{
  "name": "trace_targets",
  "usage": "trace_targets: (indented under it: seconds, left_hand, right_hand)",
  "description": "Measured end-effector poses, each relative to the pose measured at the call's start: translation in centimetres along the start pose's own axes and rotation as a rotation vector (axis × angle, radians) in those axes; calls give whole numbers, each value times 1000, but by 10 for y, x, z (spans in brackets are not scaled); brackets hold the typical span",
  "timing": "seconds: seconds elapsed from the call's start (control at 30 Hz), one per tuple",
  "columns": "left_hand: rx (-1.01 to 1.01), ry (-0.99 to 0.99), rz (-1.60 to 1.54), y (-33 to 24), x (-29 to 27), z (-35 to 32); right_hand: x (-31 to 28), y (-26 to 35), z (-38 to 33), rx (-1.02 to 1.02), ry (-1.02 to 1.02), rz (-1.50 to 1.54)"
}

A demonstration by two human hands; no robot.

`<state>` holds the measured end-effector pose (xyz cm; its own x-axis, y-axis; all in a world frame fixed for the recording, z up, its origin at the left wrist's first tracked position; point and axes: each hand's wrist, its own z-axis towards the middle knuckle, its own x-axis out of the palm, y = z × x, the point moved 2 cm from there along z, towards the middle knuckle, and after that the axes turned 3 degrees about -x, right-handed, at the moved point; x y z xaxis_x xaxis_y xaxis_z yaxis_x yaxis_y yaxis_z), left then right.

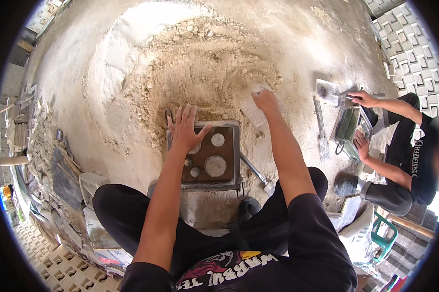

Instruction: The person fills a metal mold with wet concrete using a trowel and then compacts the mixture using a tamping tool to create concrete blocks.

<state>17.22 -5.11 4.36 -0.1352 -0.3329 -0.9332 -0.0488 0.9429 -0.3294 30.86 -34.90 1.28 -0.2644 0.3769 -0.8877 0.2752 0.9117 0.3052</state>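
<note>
I'd brace the mould [237, 151] with my left hand [184, 130], spread, gripping nothing; beside it, my right hand [265, 100] clasps the board [253, 113].

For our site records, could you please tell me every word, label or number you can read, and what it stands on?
Wearer's black shirt: white lettering beside a coloured print; wording not copied.
Co-worker's black shirt: pale lettering; wording not copied.
Printed sheet, lower left: too small to read.

pale blocks [405, 46] stand stacked at upper right, while a dark slab [65, 184] lies near rubble [45, 131] at left
</note>
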Motion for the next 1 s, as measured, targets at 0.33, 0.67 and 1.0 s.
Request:
trace_targets:
  seconds: [0.33,0.67,1.0]
  left_hand:
    - [18,-23,-39,3,0,2]
    - [41,212,-114,33,1,18]
    - [-181,73,-1033,48,-40,17]
  right_hand:
    - [8,12,-2,-77,-28,66]
    - [-46,26,-81,-130,-195,95]
    - [-71,56,-187,-163,-195,311]
